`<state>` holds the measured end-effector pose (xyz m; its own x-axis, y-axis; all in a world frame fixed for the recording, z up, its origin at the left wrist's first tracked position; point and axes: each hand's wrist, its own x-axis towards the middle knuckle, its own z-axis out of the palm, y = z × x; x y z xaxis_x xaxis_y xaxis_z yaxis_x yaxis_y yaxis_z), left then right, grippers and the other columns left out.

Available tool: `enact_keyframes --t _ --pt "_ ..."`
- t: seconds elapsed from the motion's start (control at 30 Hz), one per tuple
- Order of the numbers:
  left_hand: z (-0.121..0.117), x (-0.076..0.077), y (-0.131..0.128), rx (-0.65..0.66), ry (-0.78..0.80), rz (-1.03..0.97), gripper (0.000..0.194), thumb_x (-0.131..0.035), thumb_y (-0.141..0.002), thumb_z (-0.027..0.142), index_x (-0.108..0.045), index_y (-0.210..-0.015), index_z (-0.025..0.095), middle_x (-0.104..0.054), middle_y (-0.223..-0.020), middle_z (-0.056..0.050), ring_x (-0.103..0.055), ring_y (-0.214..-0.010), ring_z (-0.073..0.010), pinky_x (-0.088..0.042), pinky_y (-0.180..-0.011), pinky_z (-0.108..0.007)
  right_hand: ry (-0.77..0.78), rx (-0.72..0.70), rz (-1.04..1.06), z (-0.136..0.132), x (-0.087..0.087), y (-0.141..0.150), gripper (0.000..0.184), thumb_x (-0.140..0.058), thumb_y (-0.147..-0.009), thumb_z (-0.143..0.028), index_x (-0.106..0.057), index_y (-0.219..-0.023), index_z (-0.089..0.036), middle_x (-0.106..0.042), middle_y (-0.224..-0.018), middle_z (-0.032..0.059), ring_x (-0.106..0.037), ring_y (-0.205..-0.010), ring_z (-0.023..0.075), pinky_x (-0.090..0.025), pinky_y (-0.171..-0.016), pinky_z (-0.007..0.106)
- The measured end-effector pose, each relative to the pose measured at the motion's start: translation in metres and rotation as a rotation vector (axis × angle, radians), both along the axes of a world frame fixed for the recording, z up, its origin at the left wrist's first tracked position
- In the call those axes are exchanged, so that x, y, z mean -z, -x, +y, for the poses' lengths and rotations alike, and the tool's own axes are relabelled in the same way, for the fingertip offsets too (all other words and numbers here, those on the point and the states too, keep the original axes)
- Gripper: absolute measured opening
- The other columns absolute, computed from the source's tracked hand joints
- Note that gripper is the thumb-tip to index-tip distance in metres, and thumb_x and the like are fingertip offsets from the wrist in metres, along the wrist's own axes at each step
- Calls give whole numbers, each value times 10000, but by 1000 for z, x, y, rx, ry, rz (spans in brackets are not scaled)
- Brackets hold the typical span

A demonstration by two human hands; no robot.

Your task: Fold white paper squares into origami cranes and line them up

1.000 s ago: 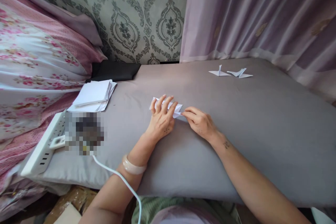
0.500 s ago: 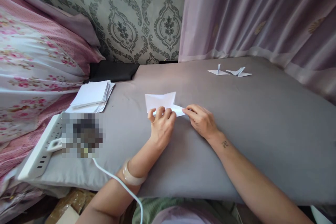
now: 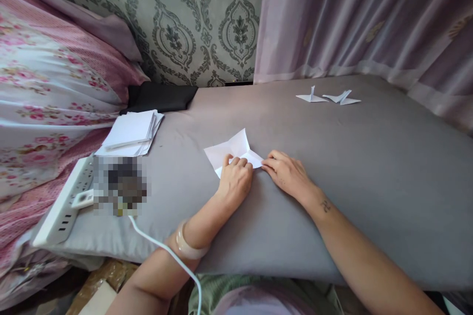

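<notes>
A partly folded sheet of white paper (image 3: 231,146) lies on the grey padded surface in front of me, its creases spread and its far corner pointing away. My left hand (image 3: 235,177) has its fingers curled over the near edge of the paper, so that part is hidden. At the paper's right tip, my right hand (image 3: 284,171) pinches the corner between thumb and fingers. Two folded paper birds (image 3: 311,97) (image 3: 342,98) rest farther back on the right, apart from both hands.
To the left sits a stack of white paper (image 3: 129,130), with a black flat item (image 3: 162,98) behind it. A white power strip (image 3: 64,202) lies at the left edge. A white cable (image 3: 162,242) crosses over my left forearm. Curtains (image 3: 354,19) hang at the back right.
The paper has opened out from a narrow fold and turned, its left part now spread wider. My left fingers went from stretched to curled; my right hand keeps its pinch on the corner.
</notes>
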<state>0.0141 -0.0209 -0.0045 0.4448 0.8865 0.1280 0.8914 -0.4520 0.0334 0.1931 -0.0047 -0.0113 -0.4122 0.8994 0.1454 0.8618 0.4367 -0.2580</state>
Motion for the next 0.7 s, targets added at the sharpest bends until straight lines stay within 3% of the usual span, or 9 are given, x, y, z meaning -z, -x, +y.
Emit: enact_keyframes --t 0.1,0.23,0.43,0.7 --pt "5 -6 10 -4 78 -119 254 -447 -952 281 -660 -886 159 -708 -901 -84 -638 -845 -218 -366 -943 -417 83 79 103 3 1 -1 216 -517 -936 -326 -721 -929 -257 -656 -991 26 -607 -877 161 -380 -662 270" --pt "10 -13 23 -3 191 -213 260 -454 -951 288 -676 -882 170 -722 -851 -61 -643 -752 -183 -409 -880 -357 149 120 181 4 1 -1 226 -511 -931 -331 -726 -909 -265 -661 -999 16 -613 -836 145 -395 -669 265" --pt "9 -17 25 -13 185 -156 300 -415 -960 270 -667 -839 160 -687 -960 -97 -639 -896 -216 -431 -778 -315 146 139 177 2 -2 1 219 -512 -919 -316 -720 -891 -253 -656 -979 17 -604 -827 144 -402 -680 268" --pt "14 -19 20 -61 174 -65 285 -396 -964 277 -630 -837 176 -670 -871 -81 -623 -825 -207 -420 -730 -314 167 201 230 5 -1 3 184 -549 -888 -332 -723 -870 -275 -668 -995 7 -613 -767 138 -393 -626 271"
